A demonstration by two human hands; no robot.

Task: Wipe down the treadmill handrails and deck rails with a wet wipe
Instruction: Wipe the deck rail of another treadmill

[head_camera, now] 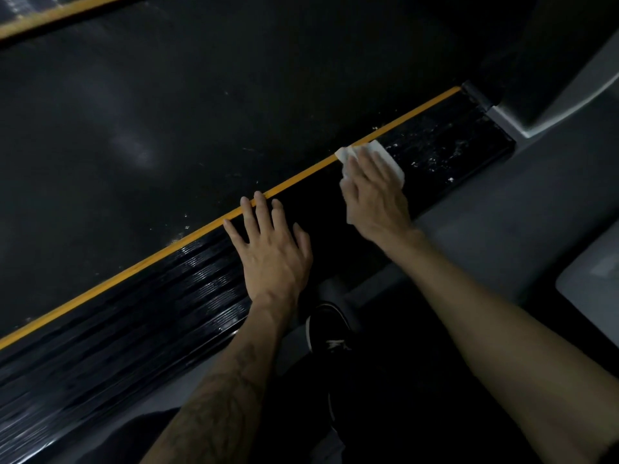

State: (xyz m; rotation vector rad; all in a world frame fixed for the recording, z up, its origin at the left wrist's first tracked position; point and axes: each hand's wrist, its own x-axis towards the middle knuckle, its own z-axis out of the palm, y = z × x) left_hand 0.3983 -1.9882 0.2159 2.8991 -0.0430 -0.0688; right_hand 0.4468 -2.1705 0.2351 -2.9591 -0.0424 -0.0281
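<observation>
Nearest the camera, at 6 o'clock, a black shoe (330, 333) stands on the grey floor (495, 212) between two bare forearms, the left one tattooed. Up from there, near frame centre, the left hand (271, 249) lies flat on the ribbed black deck rail (160, 296), fingers spread and straight, fingertips reaching the yellow stripe (100, 284); it grips nothing and looks like a brace. Further along, toward 2 o'clock, the right hand (375, 192) presses the white wet wipe (388, 157) down onto the same rail, fingers laid out straight and close together over it, wipe edges poking out past the fingertips at the stripe side. Beyond the wipe the rail shows pale specks and smears up to its end cap (479, 95) by the grey upright (552, 105). Wide dark belt (201, 112) fills 9 to 12 o'clock, and a second yellow-edged rail (50, 16) sits at 11 o'clock, far side. Step in hand, as I judge it: wiping the near deck rail, stroke heading toward the dirty front end. Next move likely calls for sliding the wipe on toward 2 o'clock with firm flat pressure, covering the speckled patch up to the cap. Handrails not in view, so their state can't be told.
</observation>
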